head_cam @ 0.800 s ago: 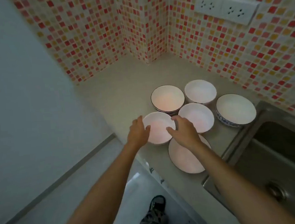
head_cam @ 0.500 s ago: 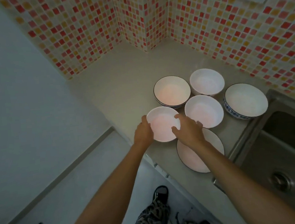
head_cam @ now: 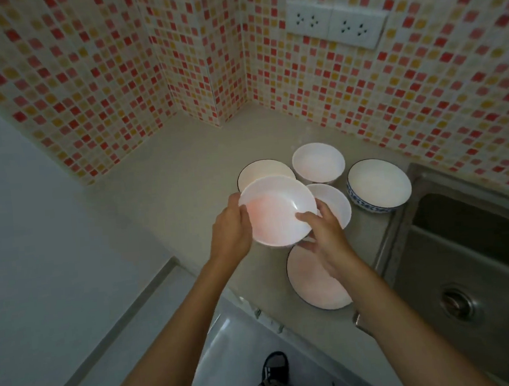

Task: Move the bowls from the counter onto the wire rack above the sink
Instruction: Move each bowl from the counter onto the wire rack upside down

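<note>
- A white bowl (head_cam: 277,210) was held clear of the counter (head_cam: 168,196) between both hands, tilted so that its hollow faced the camera.
- The left hand (head_cam: 230,231) was curled round the bowl's left rim, fingers behind and thumb at the edge.
- The right hand (head_cam: 326,233) was closed on the right rim, the thumb laid inside the bowl and the fingers tucked beneath.
- Directly below the grip and nearer the body, a wide plate (head_cam: 313,275) with a dark edge lay on the counter, partly covered by the right wrist.
- Just beyond the grip, three more bowls were seen: a dark-rimmed bowl (head_cam: 260,169) behind the held one, a plain bowl (head_cam: 334,200) to its right, and a further bowl (head_cam: 318,163) beyond that.
- To the right of the grip, a blue-patterned bowl (head_cam: 379,184) stood beside the sink (head_cam: 477,254).
- The step in hand was judged to be the lift of the first bowl; five dishes were left on the counter.
- The wire rack was not shown, so a raise up and rightward over the sink would be called for, with the bowl kept clear of its neighbours.
</note>
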The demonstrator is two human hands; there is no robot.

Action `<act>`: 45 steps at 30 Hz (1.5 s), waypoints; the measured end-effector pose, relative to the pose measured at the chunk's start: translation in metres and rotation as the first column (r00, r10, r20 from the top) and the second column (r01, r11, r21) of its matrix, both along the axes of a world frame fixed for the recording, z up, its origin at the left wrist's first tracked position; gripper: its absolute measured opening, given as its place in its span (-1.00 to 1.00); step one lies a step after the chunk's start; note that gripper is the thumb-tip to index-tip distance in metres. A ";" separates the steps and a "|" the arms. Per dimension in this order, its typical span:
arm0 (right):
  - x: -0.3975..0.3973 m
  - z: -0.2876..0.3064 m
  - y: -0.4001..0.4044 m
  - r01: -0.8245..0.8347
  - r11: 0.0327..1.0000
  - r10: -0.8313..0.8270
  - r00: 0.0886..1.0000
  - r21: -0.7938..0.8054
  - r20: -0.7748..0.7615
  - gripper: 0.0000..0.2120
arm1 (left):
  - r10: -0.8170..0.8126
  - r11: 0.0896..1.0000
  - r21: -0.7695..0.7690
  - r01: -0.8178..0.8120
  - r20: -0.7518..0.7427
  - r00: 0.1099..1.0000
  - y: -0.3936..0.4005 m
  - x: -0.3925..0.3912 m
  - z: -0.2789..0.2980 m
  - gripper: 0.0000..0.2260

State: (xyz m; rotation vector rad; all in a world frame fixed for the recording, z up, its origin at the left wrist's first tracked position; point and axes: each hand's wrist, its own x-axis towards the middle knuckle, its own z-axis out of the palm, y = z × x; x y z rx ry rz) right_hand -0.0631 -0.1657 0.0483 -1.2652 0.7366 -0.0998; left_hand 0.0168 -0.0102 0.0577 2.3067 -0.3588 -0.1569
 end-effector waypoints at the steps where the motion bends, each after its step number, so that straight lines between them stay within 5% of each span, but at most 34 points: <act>1: -0.006 0.003 -0.007 0.033 0.986 -0.034 0.999 0.165 0.008 -0.61 | -0.025 0.999 -0.027 0.026 0.016 1.000 -0.010 -0.004 0.007 -0.73; 3: -0.023 0.010 -0.022 0.081 0.950 -0.096 0.995 0.303 0.035 -0.55 | -0.074 0.995 -0.060 0.077 0.045 0.996 -0.034 -0.013 0.016 -0.74; 11: -0.123 0.022 -0.107 0.325 0.891 -0.352 0.935 0.318 0.030 -0.50 | -0.277 0.942 -0.195 0.272 0.006 0.961 -0.147 -0.086 0.020 -0.70; 18: -0.243 0.008 -0.180 0.473 0.754 -0.532 0.846 0.457 0.003 -0.66 | -0.424 0.881 -0.267 0.391 -0.075 0.903 -0.240 -0.169 -0.008 -0.66; 25: -0.326 -0.032 -0.230 0.617 0.694 -0.640 0.765 0.372 -0.073 -0.54 | -0.527 0.847 0.053 0.529 -0.055 0.848 -0.259 -0.224 -0.098 -0.59; 31: -0.369 -0.060 -0.260 0.644 0.722 -0.634 0.762 0.254 -0.133 -0.56 | -0.660 0.666 0.383 0.641 -0.099 0.745 -0.239 -0.262 -0.162 -0.28; 40: -0.379 -0.094 -0.271 0.587 0.806 -0.548 0.790 0.081 -0.273 -0.57 | -0.636 0.676 0.448 0.585 -0.046 0.770 -0.238 -0.264 -0.169 -0.46; 45: -0.365 -0.110 -0.268 0.498 0.855 -0.518 0.803 -0.145 -0.294 -0.23 | -0.631 0.662 0.455 0.595 -0.089 0.770 -0.239 -0.262 -0.171 -0.46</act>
